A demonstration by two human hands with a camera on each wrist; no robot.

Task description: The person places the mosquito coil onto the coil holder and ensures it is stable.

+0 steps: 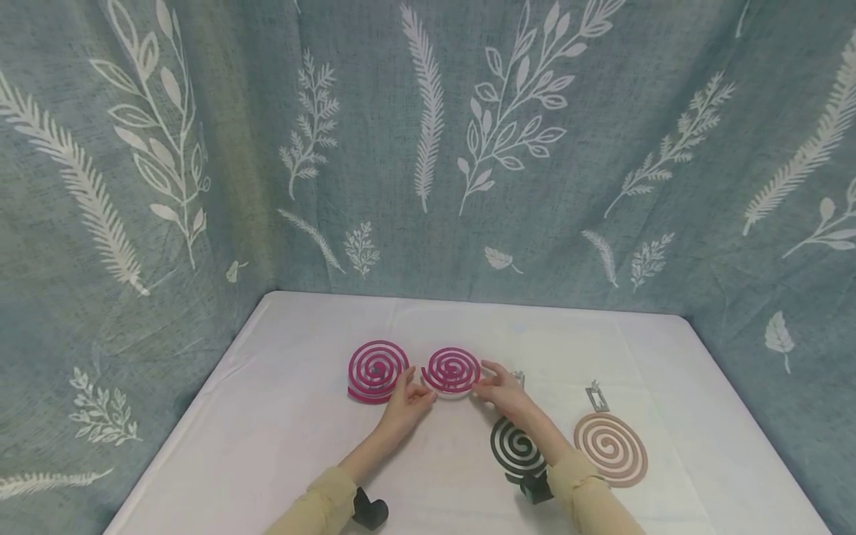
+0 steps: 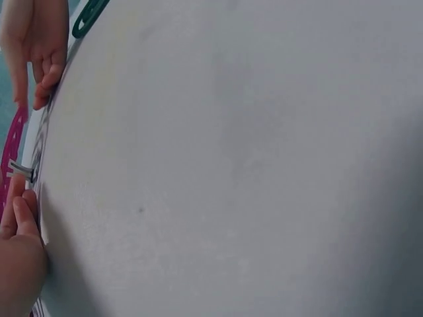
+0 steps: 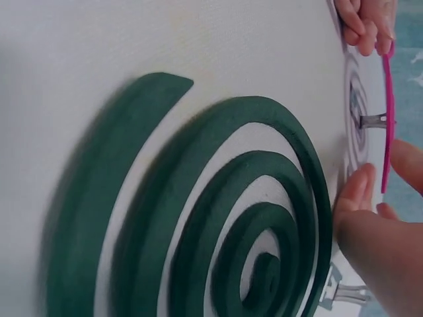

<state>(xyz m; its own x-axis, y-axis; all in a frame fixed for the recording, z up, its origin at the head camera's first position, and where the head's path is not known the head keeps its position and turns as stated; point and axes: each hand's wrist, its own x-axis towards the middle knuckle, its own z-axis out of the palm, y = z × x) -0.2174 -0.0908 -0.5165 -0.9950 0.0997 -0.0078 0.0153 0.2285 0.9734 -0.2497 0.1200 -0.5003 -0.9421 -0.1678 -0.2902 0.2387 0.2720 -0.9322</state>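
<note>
A magenta mosquito coil (image 1: 452, 369) is raised on a small metal stand (image 3: 373, 121), its spiral shadow on the table below. My left hand (image 1: 406, 405) is at the coil's left edge, fingertips right by the rim, thumb and forefinger apart. At the opposite edge, my right hand (image 1: 510, 396) touches the rim with spread thumb and forefinger. In the right wrist view, that hand's other fingers (image 3: 360, 188) are low, close to the tabletop. A second magenta mosquito coil (image 1: 362, 390) is left of the first, partly overlapped by my left hand.
A dark green mosquito coil (image 1: 496, 446) lies under my right forearm, beside a tan one (image 1: 644, 453). One metal stand (image 1: 597, 397) is behind the tan coil; another (image 1: 519, 377) shows past my right hand. A patterned curtain (image 1: 428, 245) hangs behind the white table (image 1: 281, 416).
</note>
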